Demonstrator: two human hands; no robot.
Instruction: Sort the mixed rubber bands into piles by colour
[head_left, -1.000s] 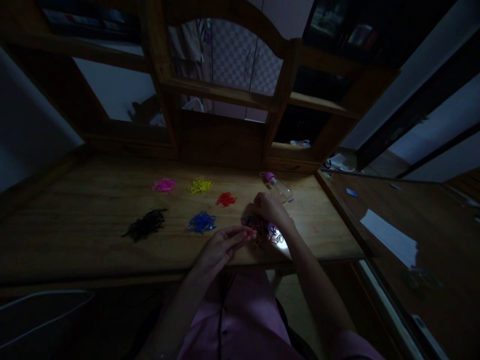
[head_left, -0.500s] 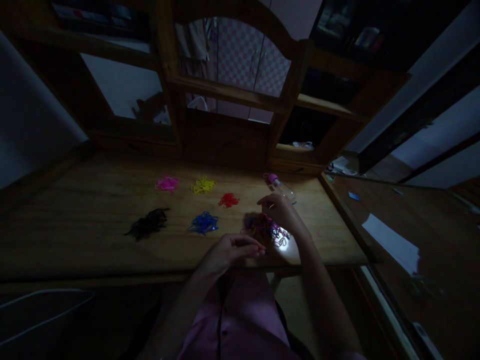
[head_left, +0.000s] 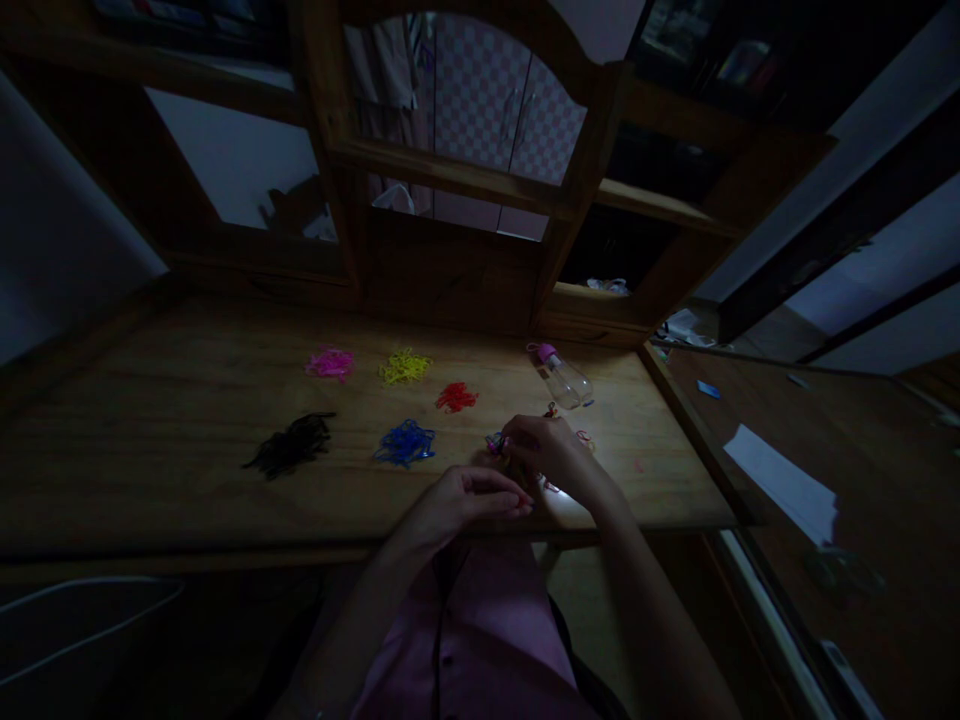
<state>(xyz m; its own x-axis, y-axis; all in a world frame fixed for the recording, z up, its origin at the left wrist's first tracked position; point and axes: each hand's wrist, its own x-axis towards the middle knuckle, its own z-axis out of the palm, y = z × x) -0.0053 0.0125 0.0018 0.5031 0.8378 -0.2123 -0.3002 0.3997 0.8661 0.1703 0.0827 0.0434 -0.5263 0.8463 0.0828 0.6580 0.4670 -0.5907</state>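
My left hand (head_left: 474,497) is at the table's front edge, thumb and fingers pinched on small rubber bands (head_left: 529,503), of which only a bit of blue and red shows. My right hand (head_left: 546,447) reaches down into a mixed-colour pile of rubber bands (head_left: 496,443), its fingers closed together. It covers most of that pile, so what its fingertips hold is hidden. To the left lie sorted heaps of rubber bands: blue (head_left: 406,443), red (head_left: 456,397), yellow (head_left: 405,366), pink (head_left: 330,364) and black (head_left: 291,446).
Behind my right hand a clear bottle with a pink cap (head_left: 566,380) lies on its side. A wooden shelf unit (head_left: 450,265) rises at the table's back. White paper (head_left: 780,482) lies on the brown surface to the right. A bright light spot (head_left: 566,510) falls near my right hand.
My right hand has come down and left, from above the mixed pile into it, and now hides much of it. My left hand keeps its pinch in nearly the same place.
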